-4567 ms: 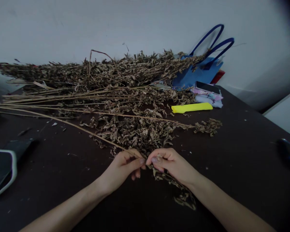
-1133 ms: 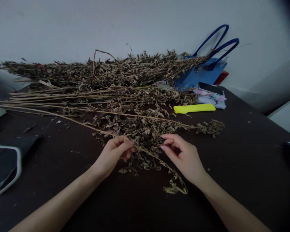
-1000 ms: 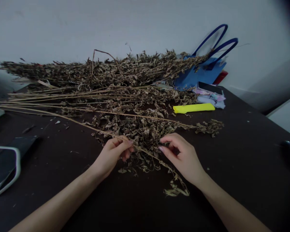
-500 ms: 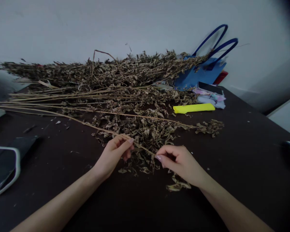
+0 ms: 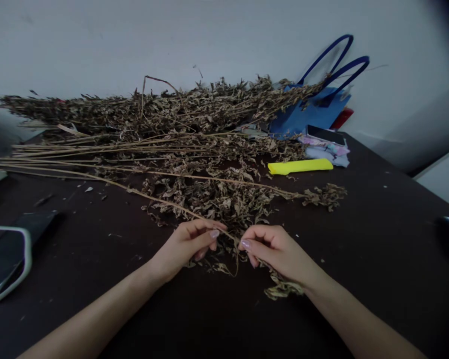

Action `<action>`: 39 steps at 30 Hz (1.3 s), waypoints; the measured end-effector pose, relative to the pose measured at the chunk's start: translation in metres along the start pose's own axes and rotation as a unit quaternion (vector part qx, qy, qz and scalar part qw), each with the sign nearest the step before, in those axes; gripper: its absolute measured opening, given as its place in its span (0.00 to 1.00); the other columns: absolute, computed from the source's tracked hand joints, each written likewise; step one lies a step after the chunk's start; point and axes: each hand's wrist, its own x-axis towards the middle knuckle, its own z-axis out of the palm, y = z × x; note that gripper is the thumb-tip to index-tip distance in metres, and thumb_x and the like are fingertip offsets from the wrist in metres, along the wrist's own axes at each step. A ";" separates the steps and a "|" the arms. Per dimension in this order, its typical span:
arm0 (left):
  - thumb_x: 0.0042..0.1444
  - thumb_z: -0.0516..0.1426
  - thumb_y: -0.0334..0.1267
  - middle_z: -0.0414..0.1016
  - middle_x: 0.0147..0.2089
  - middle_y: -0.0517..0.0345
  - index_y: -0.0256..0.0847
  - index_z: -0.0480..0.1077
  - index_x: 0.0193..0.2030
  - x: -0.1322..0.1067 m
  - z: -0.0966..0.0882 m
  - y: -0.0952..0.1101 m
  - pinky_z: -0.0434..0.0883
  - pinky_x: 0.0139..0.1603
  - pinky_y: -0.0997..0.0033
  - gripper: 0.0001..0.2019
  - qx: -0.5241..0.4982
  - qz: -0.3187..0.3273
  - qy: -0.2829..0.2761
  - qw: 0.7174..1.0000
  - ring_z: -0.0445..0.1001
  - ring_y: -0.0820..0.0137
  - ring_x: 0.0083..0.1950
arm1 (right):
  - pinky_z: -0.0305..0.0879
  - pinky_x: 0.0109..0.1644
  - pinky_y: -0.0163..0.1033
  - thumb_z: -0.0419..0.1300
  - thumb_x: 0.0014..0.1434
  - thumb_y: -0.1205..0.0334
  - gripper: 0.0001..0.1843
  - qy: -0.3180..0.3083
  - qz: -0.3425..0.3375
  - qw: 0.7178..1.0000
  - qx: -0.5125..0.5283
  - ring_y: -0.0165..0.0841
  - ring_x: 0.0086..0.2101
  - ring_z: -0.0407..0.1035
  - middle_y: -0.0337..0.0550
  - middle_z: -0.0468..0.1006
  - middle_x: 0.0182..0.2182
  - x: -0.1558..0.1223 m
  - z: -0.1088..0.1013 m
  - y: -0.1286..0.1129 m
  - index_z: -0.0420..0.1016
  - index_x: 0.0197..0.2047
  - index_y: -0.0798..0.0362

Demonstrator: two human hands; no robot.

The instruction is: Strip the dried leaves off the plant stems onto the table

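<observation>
A long thin dried stalk (image 5: pixel 108 182) runs from the far left across the dark table (image 5: pixel 359 239) to my hands. My left hand (image 5: pixel 187 245) pinches that stalk between thumb and fingers. My right hand (image 5: pixel 275 249) is closed on the stalk's leafy end, a few centimetres to the right. Between the two hands the stalk bends down in a small loop. A clump of dried leaves (image 5: pixel 282 288) hangs under my right wrist. A loose heap of stripped dried leaves (image 5: pixel 217 199) lies just beyond my fingers.
A big pile of dried leafy stalks (image 5: pixel 164 114) fills the back of the table. A blue bag (image 5: pixel 314 107), a yellow bar (image 5: pixel 299 166) and a phone on folded cloth (image 5: pixel 325 142) lie at the back right. A white-rimmed tablet (image 5: pixel 3 262) lies at the left edge.
My hands have come toward me and closer together. The right hand, open-fingered a second ago, has closed on the stalk's end, and the stalk now bends between the hands.
</observation>
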 end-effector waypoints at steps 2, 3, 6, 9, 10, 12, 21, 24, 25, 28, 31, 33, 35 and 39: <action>0.54 0.56 0.43 0.66 0.22 0.64 0.41 0.73 0.43 -0.001 0.003 -0.001 0.53 0.18 0.79 0.12 0.031 -0.002 -0.009 0.999 0.57 0.81 0.18 | 0.58 0.27 0.31 0.54 0.59 0.61 0.10 0.000 0.003 1.000 0.012 0.24 0.21 0.62 0.34 0.69 0.17 0.001 0.001 0.000 0.70 0.29 0.56; 0.54 0.56 0.44 0.65 0.22 0.64 0.41 0.73 0.43 -0.001 0.004 -0.001 0.53 0.18 0.79 0.13 0.042 -0.003 -0.012 0.999 0.57 0.81 0.18 | 0.57 0.27 0.31 0.54 0.59 0.61 0.10 -0.001 0.003 1.000 0.015 0.24 0.21 0.62 0.34 0.69 0.17 0.001 0.001 0.001 0.70 0.29 0.56; 0.56 0.54 0.44 0.64 0.20 0.65 0.41 0.71 0.44 -0.002 0.006 -0.001 0.53 0.18 0.80 0.13 0.056 -0.002 -0.015 0.998 0.56 0.81 0.18 | 0.57 0.27 0.31 0.54 0.59 0.61 0.09 -0.005 0.004 1.000 0.024 0.23 0.20 0.61 0.34 0.69 0.17 0.002 0.002 0.002 0.70 0.30 0.56; 0.56 0.53 0.45 0.64 0.20 0.65 0.38 0.70 0.44 -0.003 0.007 -0.001 0.55 0.19 0.80 0.15 0.081 0.013 -0.015 0.997 0.57 0.80 0.18 | 0.55 0.26 0.30 0.54 0.59 0.61 0.09 -0.013 0.007 0.999 0.040 0.23 0.19 0.61 0.34 0.69 0.17 0.001 0.002 0.002 0.70 0.29 0.56; 0.57 0.53 0.45 0.64 0.20 0.65 0.38 0.70 0.44 -0.004 0.007 -0.001 0.56 0.20 0.79 0.15 0.092 0.021 -0.015 0.995 0.58 0.79 0.19 | 0.55 0.25 0.29 0.54 0.59 0.61 0.10 -0.016 0.010 0.999 0.046 0.22 0.19 0.60 0.34 0.69 0.16 0.001 0.003 0.002 0.70 0.29 0.56; 0.57 0.52 0.46 0.65 0.20 0.64 0.36 0.70 0.42 -0.004 0.007 -0.002 0.57 0.20 0.79 0.15 0.114 0.036 -0.012 0.993 0.59 0.79 0.19 | 0.51 0.22 0.29 0.55 0.59 0.60 0.10 -0.024 0.025 0.998 0.059 0.21 0.17 0.57 0.34 0.68 0.16 0.001 0.004 0.002 0.69 0.29 0.56; 0.60 0.50 0.38 0.71 0.28 0.57 0.36 0.73 0.32 -0.008 0.004 0.004 0.64 0.34 0.75 0.13 0.326 0.194 -0.041 0.924 0.68 0.74 0.30 | 0.44 0.18 0.29 0.55 0.57 0.58 0.11 -0.006 0.055 0.995 0.078 0.20 0.14 0.50 0.33 0.66 0.15 0.003 0.001 0.003 0.68 0.28 0.55; 0.59 0.51 0.39 0.73 0.32 0.56 0.39 0.74 0.40 -0.008 0.004 0.002 0.66 0.34 0.74 0.12 0.336 0.179 0.005 0.925 0.68 0.74 0.29 | 0.47 0.20 0.30 0.56 0.57 0.58 0.10 0.009 0.047 0.997 0.064 0.21 0.16 0.52 0.33 0.66 0.15 0.002 0.000 0.003 0.68 0.28 0.55; 0.58 0.52 0.40 0.73 0.30 0.58 0.41 0.73 0.45 -0.008 0.004 0.001 0.66 0.32 0.74 0.13 0.335 0.163 0.022 0.928 0.67 0.74 0.27 | 0.49 0.21 0.30 0.56 0.58 0.58 0.10 0.012 0.037 0.997 0.060 0.22 0.17 0.54 0.34 0.67 0.16 0.002 0.000 0.003 0.69 0.29 0.55; 0.54 0.56 0.45 0.67 0.22 0.64 0.43 0.69 0.52 -0.008 0.003 0.001 0.63 0.25 0.75 0.19 0.312 0.115 0.052 0.942 0.62 0.76 0.22 | 0.54 0.25 0.31 0.56 0.58 0.57 0.10 0.013 -0.001 0.998 0.054 0.24 0.20 0.60 0.34 0.67 0.17 0.001 0.001 0.004 0.70 0.30 0.55; 0.53 0.57 0.45 0.69 0.26 0.61 0.40 0.72 0.46 -0.008 0.006 0.002 0.63 0.23 0.77 0.17 0.230 0.090 0.044 0.968 0.63 0.77 0.23 | 0.56 0.27 0.31 0.56 0.59 0.57 0.10 0.004 -0.024 0.999 0.038 0.24 0.22 0.61 0.35 0.68 0.19 0.000 0.003 0.004 0.71 0.32 0.55; 0.52 0.58 0.44 0.72 0.32 0.58 0.37 0.71 0.44 -0.007 0.010 0.001 0.62 0.20 0.79 0.15 0.150 0.062 0.017 0.987 0.64 0.79 0.22 | 0.57 0.29 0.31 0.56 0.59 0.56 0.10 -0.001 -0.037 0.999 0.025 0.25 0.23 0.62 0.35 0.68 0.20 0.001 0.005 0.005 0.71 0.32 0.55; 0.51 0.58 0.43 0.73 0.34 0.56 0.36 0.68 0.45 -0.007 0.014 -0.002 0.61 0.17 0.80 0.17 0.083 0.026 -0.022 0.996 0.65 0.80 0.21 | 0.58 0.30 0.32 0.56 0.59 0.56 0.10 -0.011 -0.044 0.999 0.019 0.25 0.24 0.62 0.35 0.69 0.21 0.001 0.008 0.005 0.70 0.33 0.55; 0.50 0.60 0.41 0.73 0.38 0.53 0.35 0.68 0.43 -0.008 0.019 -0.007 0.62 0.17 0.81 0.16 0.054 0.004 -0.058 0.997 0.67 0.80 0.21 | 0.57 0.29 0.32 0.55 0.60 0.55 0.12 -0.032 -0.047 0.998 0.012 0.25 0.24 0.62 0.36 0.68 0.21 0.000 0.012 0.007 0.70 0.32 0.55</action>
